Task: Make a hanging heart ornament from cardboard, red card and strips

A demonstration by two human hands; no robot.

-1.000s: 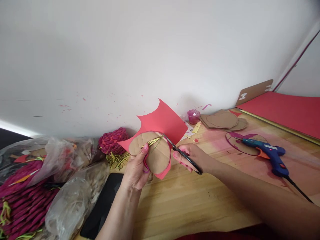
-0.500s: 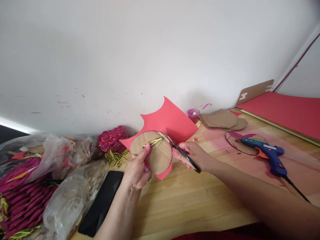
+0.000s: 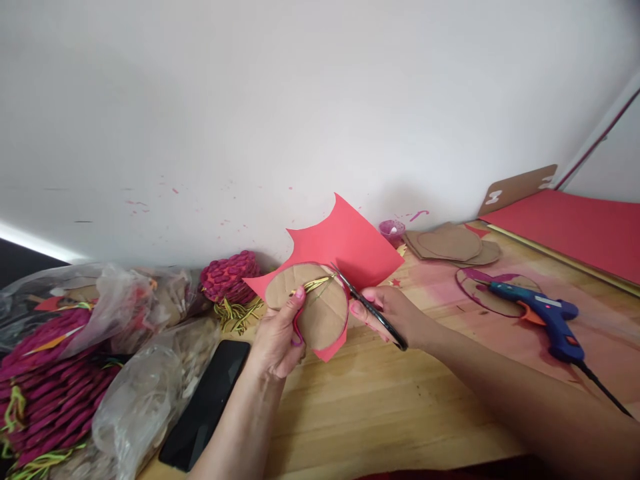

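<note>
My left hand grips a rounded cardboard piece, its thumb on the front face. Behind the cardboard is red paper with scalloped cut edges, reaching up and to the right. Yellow-green cords lie across the cardboard's face. In my right hand are black-handled scissors. Their blades meet the red paper at the cardboard's upper right edge. How far apart the blades are is hard to make out. A strip of red paper sticks out below the cardboard.
A blue glue gun rests on a magenta-edged cardboard piece at right. Cardboard cutouts and a small pink cup stand by the wall. At left are a black phone, plastic bags and magenta braided pieces. Red sheets lie far right.
The whole view has shifted slightly, so everything appears a little further right. Both hands keep their holds, and the scissors stay at the same edge of the cardboard.
</note>
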